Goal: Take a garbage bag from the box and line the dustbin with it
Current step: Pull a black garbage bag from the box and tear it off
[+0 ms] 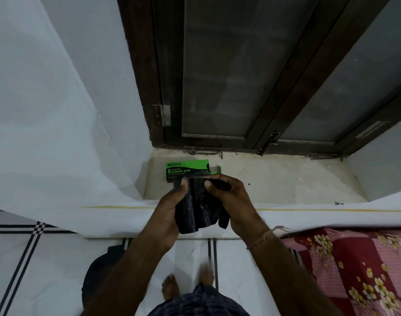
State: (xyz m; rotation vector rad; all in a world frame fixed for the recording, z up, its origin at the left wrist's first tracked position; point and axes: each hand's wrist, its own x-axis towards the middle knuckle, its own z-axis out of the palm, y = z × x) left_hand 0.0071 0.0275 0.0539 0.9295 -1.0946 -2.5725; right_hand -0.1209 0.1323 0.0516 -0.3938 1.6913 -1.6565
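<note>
A green and black garbage bag box (187, 169) lies on the pale window sill (274, 179), just beyond my hands. A folded black garbage bag (198, 208) hangs between both hands over the sill's front edge. My left hand (170, 208) pinches its left side with the thumb on top. My right hand (233, 201) grips its right side, thumb pressed on the upper fold. On the floor at lower left a dark rounded object (97, 277) shows behind my left forearm; I cannot tell whether it is the dustbin.
A dark wooden window frame (217, 142) with frosted panes rises behind the sill. White walls flank it. A red and pink floral cloth (354, 270) covers a surface at the right. The white tiled floor has black stripes, and my bare feet stand on it.
</note>
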